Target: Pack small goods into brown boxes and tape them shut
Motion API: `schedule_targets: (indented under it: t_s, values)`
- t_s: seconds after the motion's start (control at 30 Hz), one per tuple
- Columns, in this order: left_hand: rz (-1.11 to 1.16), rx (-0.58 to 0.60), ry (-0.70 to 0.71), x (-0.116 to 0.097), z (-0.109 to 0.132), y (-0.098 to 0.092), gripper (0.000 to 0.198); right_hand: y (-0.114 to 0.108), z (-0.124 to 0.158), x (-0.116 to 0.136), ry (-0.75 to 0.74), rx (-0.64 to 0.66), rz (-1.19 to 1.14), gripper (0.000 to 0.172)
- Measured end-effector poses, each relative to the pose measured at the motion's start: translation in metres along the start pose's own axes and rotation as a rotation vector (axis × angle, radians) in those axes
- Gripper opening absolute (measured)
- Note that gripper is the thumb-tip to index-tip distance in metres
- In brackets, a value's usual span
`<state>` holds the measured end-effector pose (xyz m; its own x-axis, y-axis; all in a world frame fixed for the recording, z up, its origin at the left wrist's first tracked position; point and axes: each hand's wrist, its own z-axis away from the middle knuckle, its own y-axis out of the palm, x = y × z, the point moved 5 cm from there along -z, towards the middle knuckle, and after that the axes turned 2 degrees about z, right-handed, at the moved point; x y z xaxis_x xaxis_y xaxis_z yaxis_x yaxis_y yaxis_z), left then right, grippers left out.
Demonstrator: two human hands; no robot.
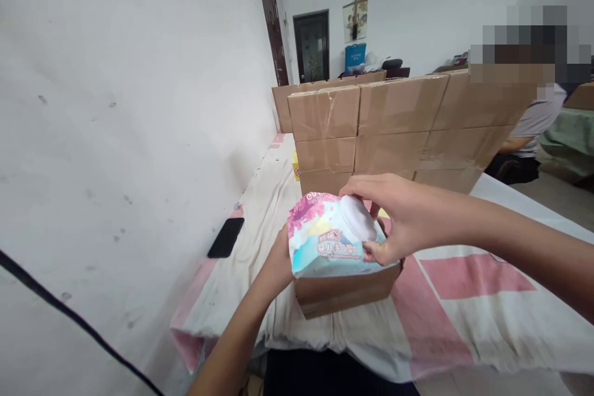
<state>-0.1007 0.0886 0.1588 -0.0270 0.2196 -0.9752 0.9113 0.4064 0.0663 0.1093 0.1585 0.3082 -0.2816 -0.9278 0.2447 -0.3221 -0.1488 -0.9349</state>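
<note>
A pack of wet wipes [325, 241], pink, white and light blue with a white lid, sits tilted over a small brown cardboard box [348, 297]. My right hand [383, 216] grips the pack's right side, thumb on the printed front and fingers by the lid. Against the left side of the pack and box rests my left hand [284, 257]. Its fingers are hidden behind the pack, so whether it holds the pack or the box does not show. How far the pack sits inside the box is also hidden.
Taped cardboard boxes [394, 105] form a wall across the cloth-covered table [464, 334]. A black phone [226, 238] lies at left near the white wall. Something yellow [296, 167] shows beside the boxes. A person [533, 124] sits beyond at right. A black cable [69, 315] crosses lower left.
</note>
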Motion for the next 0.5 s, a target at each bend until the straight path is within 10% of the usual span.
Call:
schedule_targets:
  t_s: [0.27, 0.5]
  values:
    - [-0.084, 0.092, -0.093, 0.023, -0.001, -0.004, 0.044, -0.014, -0.012, 0.002, -0.004, -0.061, 0.001, 0.048]
    - [-0.075, 0.098, -0.095, 0.031, -0.003, -0.013, 0.015, 0.016, -0.027, 0.000, -0.002, 0.012, -0.117, 0.045]
